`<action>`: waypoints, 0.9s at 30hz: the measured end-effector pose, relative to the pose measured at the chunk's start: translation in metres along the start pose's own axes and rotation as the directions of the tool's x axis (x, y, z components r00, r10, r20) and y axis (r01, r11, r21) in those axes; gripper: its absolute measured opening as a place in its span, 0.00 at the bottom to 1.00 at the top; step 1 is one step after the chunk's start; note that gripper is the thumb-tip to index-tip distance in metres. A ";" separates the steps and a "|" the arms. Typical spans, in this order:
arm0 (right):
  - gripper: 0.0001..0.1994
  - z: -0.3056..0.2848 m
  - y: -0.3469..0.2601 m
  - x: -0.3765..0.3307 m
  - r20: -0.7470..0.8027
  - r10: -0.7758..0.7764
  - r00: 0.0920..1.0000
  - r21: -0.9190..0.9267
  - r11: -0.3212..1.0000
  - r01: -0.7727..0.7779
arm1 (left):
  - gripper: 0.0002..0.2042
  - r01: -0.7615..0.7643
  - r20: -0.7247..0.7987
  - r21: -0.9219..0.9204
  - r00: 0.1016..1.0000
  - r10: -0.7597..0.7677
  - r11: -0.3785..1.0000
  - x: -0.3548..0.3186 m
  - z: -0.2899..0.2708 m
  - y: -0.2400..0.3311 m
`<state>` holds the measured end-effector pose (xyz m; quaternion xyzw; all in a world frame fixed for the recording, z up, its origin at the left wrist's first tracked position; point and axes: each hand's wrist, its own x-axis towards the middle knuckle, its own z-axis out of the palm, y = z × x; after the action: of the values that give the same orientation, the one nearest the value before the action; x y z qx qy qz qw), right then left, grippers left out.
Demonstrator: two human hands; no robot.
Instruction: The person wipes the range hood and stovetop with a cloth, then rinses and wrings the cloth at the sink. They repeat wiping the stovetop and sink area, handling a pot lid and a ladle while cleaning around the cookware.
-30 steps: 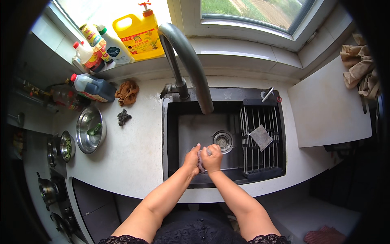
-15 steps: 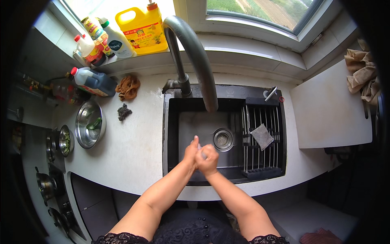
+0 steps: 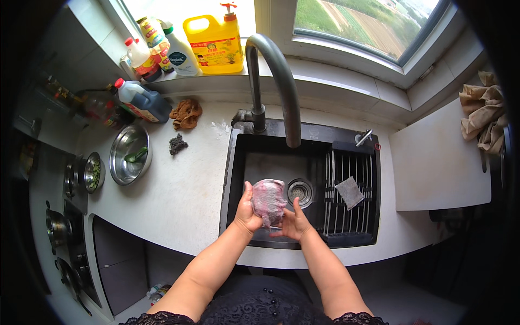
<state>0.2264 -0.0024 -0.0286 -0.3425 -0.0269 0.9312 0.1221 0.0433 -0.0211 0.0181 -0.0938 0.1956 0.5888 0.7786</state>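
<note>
A crumpled pink and white cloth (image 3: pixel 268 199) is held over the sink by my left hand (image 3: pixel 248 212), its thumb up along the cloth's left side. My right hand (image 3: pixel 296 223) is at the cloth's lower right, with thumb raised and fingers spread apart. Its fingertips are close to the hanging edge of the cloth; I cannot tell whether they touch it. Below both hands lies the dark sink (image 3: pixel 232 179), and its round drain (image 3: pixel 299 193) shows just right of the cloth.
The curved faucet (image 3: pixel 292 103) arches over the sink. A rack (image 3: pixel 331 216) in the sink's right side bears a grey scrubbing pad (image 3: pixel 350 192). Left on the counter are a steel bowl (image 3: pixel 120 173), a dark scouring ball (image 3: pixel 177 144) and a brown rag (image 3: pixel 186 114). A cutting board (image 3: pixel 439 168) is at right.
My hands were clasped tightly together around something. They have parted, and the cloth is spread out, resting in my left hand. The whole view has shifted slightly.
</note>
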 end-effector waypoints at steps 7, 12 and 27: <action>0.10 0.041 -0.024 -0.009 0.007 -0.660 0.751 -0.022 0.751 0.660 | 0.33 -0.190 -0.190 0.189 0.956 0.225 0.963 0.003 -0.023 0.000; 0.13 0.098 0.020 -0.017 0.695 -0.663 0.279 -0.670 -0.455 0.586 | 0.33 0.071 0.064 -0.020 0.996 -0.070 0.997 0.003 -0.039 -0.014; 0.10 0.043 0.007 0.022 0.345 -0.939 -0.004 -0.921 -0.339 0.192 | 0.11 0.040 -0.451 0.166 0.892 0.040 0.985 0.028 -0.030 -0.062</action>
<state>0.1809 -0.0025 -0.0102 -0.5295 -0.6813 0.2174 0.4564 0.1032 -0.0258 -0.0256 -0.1613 0.4212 0.5319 0.7167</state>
